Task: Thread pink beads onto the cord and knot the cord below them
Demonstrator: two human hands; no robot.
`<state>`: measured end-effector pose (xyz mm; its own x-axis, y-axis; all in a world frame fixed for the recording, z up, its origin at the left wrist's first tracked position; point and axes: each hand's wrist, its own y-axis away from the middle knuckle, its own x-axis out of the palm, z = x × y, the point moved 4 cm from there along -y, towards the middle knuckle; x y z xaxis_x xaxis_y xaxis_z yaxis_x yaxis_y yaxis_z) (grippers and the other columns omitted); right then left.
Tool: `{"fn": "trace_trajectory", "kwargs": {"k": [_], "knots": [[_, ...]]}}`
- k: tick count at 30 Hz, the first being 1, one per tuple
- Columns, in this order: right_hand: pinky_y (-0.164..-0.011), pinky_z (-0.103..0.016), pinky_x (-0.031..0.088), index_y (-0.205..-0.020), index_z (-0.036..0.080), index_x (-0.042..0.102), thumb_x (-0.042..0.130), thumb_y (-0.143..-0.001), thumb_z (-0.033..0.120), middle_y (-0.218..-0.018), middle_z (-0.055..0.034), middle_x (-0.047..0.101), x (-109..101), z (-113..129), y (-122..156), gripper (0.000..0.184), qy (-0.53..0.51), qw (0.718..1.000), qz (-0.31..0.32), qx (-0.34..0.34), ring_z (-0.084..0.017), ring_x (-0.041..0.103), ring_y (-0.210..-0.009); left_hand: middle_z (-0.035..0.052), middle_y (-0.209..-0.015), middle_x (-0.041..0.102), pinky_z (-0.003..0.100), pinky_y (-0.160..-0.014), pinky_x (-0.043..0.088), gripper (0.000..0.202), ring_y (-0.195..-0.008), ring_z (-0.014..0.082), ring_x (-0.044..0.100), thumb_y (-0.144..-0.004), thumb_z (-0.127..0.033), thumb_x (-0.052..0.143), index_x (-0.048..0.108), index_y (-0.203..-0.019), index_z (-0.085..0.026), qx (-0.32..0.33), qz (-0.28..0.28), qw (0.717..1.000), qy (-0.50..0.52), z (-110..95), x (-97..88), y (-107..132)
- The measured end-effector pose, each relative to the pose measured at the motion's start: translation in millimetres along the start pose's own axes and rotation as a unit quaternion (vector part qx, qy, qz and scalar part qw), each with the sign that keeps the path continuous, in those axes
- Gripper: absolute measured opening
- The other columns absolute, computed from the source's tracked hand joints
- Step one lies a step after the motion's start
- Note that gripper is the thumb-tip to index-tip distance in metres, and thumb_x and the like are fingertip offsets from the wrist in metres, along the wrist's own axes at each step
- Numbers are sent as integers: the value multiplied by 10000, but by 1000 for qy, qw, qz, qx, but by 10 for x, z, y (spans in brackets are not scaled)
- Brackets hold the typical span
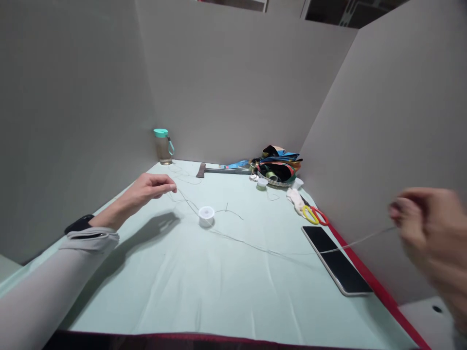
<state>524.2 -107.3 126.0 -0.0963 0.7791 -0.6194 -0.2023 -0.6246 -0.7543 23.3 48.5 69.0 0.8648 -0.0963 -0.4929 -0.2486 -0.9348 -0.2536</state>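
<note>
A thin pale string (251, 244) runs across the table between my two hands. My left hand (152, 187) pinches one part of it, raised above the cloth at the left. At the far right, my right hand (426, 228) is closed on the other part, somewhat blurred by motion. From there the string crosses over a dark phone (337, 260). A small white spool (206, 217) stands on the cloth between the hands, with string passing beside it. Just right of the spool lies a short loose piece of string (233, 212).
Scissors (310, 215) with yellow and red handles lie near the right edge beside a white cloth (296, 200). Behind are an axe (222, 170), a colourful fabric bundle (279, 165) and a bottle (163, 147). Grey panels (233, 87) enclose the table.
</note>
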Motion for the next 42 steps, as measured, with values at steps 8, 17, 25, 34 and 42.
{"fn": "trace_trajectory", "kwargs": {"k": [8,17,25,34,42], "knots": [[-663,-298,479,-818,224,566,453,-932,199,-739,-45,666,1181,1193,254,162,-151,908,315,-232,-184,607,-685,-11,-613,531,266,-532,284,237,-571,116,386,-795,-372,660,713,-675,-174,77,22,997,-8,-488,277,87],[-974,-408,456,-948,138,682,470,-1011,158,-1155,-149,706,1203,2185,171,221,-207,884,325,-266,-253,647,-1082,21,-658,612,277,-554,349,254,-599,139,468,-843,-361,627,726,-693,-181,132,59,989,-27,-739,497,171],[-956,-350,493,-1274,187,561,648,-941,383,-1296,-113,656,1232,2194,210,396,-449,798,383,-122,-218,637,-1151,8,-647,582,279,-555,354,250,-588,137,469,-857,-348,623,715,-687,-189,149,67,986,-29,-764,572,173],[-607,-214,365,-798,193,520,519,-994,446,-702,45,520,1365,2417,396,320,-524,771,358,-57,-86,475,-619,-4,-620,543,279,-541,320,245,-582,131,438,-819,-353,664,699,-651,-178,125,44,991,3,-698,695,116],[-575,-225,285,-750,195,505,491,-970,293,-621,51,420,1316,2183,306,241,-483,821,287,-97,-92,347,-572,-17,-605,507,260,-494,287,252,-539,107,376,-779,-395,679,726,-672,-172,42,67,995,63,-458,722,18]]}}
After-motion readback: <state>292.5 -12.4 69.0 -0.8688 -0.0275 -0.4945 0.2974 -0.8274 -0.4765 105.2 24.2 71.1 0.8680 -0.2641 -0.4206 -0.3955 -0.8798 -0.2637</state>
